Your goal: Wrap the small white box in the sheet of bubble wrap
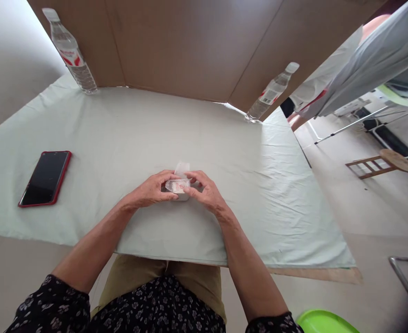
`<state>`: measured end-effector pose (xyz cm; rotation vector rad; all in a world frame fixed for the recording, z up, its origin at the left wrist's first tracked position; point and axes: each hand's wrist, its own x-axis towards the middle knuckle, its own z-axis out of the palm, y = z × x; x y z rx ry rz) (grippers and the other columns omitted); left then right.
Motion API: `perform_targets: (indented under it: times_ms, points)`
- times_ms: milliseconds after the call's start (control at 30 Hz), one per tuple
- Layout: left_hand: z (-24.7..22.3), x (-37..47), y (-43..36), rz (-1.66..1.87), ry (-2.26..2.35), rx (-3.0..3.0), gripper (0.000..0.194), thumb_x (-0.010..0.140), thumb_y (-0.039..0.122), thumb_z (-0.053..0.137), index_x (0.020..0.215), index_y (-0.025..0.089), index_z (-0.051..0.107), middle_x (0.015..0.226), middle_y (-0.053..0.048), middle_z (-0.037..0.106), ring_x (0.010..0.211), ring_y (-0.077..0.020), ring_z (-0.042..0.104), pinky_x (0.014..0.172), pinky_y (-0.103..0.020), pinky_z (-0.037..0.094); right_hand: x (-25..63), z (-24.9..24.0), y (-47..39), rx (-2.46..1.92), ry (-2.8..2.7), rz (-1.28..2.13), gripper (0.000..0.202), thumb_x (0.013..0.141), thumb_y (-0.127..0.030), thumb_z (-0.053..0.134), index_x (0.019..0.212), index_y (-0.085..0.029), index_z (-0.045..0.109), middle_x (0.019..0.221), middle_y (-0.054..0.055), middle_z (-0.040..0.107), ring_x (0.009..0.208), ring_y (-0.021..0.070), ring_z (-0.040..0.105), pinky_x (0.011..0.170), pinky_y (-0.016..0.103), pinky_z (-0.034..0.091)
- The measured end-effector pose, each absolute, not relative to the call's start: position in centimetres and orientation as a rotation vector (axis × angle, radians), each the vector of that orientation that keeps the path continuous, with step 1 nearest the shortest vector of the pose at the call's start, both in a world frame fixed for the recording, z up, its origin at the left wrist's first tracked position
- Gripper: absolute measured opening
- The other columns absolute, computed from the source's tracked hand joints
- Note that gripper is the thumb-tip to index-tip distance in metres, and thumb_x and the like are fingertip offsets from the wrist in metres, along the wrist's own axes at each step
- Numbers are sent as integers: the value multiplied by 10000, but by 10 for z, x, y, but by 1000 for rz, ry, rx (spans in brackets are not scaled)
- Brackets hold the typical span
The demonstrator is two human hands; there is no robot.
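A small clear plastic box (179,185) with a whitish body and red print sits low over the cloth, close in front of me. Its see-through flap or lid (182,168) stands up at the far side. My left hand (157,188) curls round the left side of the box, thumb at the near edge and fingers behind. From the right, my right hand (204,190) grips the box with thumb and fingers. What lies inside the box is too small to make out.
A pale green cloth (176,125) covers the table. A red-cased phone (45,178) lies at left. Two water bottles (72,58) stand against a cardboard screen (183,46) at the back. At right are a person in grey clothing (349,74), a wooden stool (394,159) and a green basin (325,321).
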<state>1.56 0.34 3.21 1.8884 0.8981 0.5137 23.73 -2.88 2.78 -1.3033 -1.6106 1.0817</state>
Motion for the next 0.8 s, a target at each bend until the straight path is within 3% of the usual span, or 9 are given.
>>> perform_targets:
  times_ms: [67,167,333,467,567,667,800]
  points:
    - [32,16,3,510,908,1886,459,784,389,699,1209,221,651,1251,-82,587,1117,-251,575,908,-342,485,242,26,-23,-1384,-1460,1043,468,817,-477,656,1217,-234,648,1145,75,664,986,201,610,868,353,487]
    - [32,16,2,500,920,1869,487,772,378,702,1228,219,635,1316,-88,551,1184,-269,552,942,-352,482,245,23,-7,-1551,-1317,1083,485,795,-448,659,1195,-174,644,1108,103,698,922,204,642,844,361,503]
    - [32,16,1,525,894,1848,422,779,337,680,1188,238,644,1318,-79,532,1181,-266,550,932,-357,483,231,22,14,-1518,-1322,1281,350,673,-335,716,981,-170,682,807,24,696,718,164,604,692,300,480]
    - [33,17,1,508,926,1807,425,770,315,688,1181,222,634,1154,-64,607,1029,-234,584,870,-346,472,219,27,8,-1345,-1291,1349,205,695,-376,704,705,-191,614,645,-40,561,619,114,481,595,253,387]
    - [30,18,1,547,886,1663,440,784,290,687,1208,215,596,1122,-58,629,969,-206,589,820,-317,469,216,29,-2,-1270,-1230,1338,241,729,-401,703,669,-194,595,633,-45,513,618,108,439,606,255,367]
    - [24,19,0,639,768,1485,552,785,272,702,1298,224,502,1136,-67,620,985,-196,599,818,-303,479,218,30,-11,-1231,-1218,1342,250,763,-436,691,716,-196,636,665,-31,540,652,122,458,643,267,385]
    - [24,23,-2,696,783,1349,914,754,242,724,1529,252,240,1151,-86,607,957,-184,625,803,-305,492,226,30,-19,-1212,-1293,1362,259,798,-462,690,826,-204,674,784,-6,613,740,142,524,710,278,414]
